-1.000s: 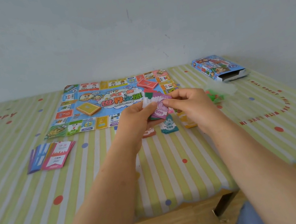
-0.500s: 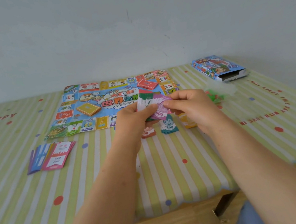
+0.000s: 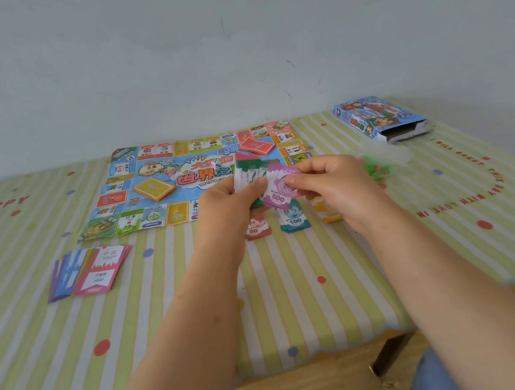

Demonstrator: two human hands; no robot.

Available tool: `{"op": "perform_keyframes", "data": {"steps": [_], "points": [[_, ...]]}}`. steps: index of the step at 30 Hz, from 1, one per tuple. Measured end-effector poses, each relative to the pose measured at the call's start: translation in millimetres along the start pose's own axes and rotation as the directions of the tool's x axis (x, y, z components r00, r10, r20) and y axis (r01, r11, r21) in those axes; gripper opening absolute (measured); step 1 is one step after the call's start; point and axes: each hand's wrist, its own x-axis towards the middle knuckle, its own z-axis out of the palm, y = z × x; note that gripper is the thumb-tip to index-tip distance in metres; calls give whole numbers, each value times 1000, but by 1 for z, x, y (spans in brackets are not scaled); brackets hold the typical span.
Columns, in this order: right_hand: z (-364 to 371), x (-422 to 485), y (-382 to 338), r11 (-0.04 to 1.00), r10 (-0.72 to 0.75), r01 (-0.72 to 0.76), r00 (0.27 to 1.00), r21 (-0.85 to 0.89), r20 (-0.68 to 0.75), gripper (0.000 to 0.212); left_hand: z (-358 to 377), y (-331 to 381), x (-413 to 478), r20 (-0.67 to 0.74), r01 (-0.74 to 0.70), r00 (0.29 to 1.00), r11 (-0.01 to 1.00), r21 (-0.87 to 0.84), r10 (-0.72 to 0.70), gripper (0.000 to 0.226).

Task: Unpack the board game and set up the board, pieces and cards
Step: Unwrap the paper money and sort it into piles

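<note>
Right grip (image 3: 330, 185) pinches purple 500 note (image 3: 277, 194), long axis slanting up-right.

Bright, soft, even daylight; source unclear. No hard shadows, no glare. Game board (image 3: 182, 178) sharp, print readable; "500" on banknotes (image 3: 277, 192) just in front of game board legible. Clear bag (image 3: 387, 158) right of game board smeared, soft. Tablecloth (image 3: 329, 300) stripes bow outward far left and right of game board: wide-angle distortion.

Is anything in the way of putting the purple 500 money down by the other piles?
Nothing visible. The right hand pinches the 500 note over the 50 pile, 100 pile and orange pile; the hand hides the tablecloth beside the orange one.
</note>
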Motion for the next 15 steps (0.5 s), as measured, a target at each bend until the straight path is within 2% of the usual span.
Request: {"op": "perform_keyframes", "data": {"steps": [10, 15], "points": [[2, -3, -2, 999, -26, 26, 1000, -18, 10, 8, 0, 0, -1, -26, -48, 998, 995, 91, 51, 8], [5, -2, -4, 999, -13, 13, 1000, -35, -14, 9, -3, 3, -2, -55, -67, 996, 996, 58, 70, 9]]}}
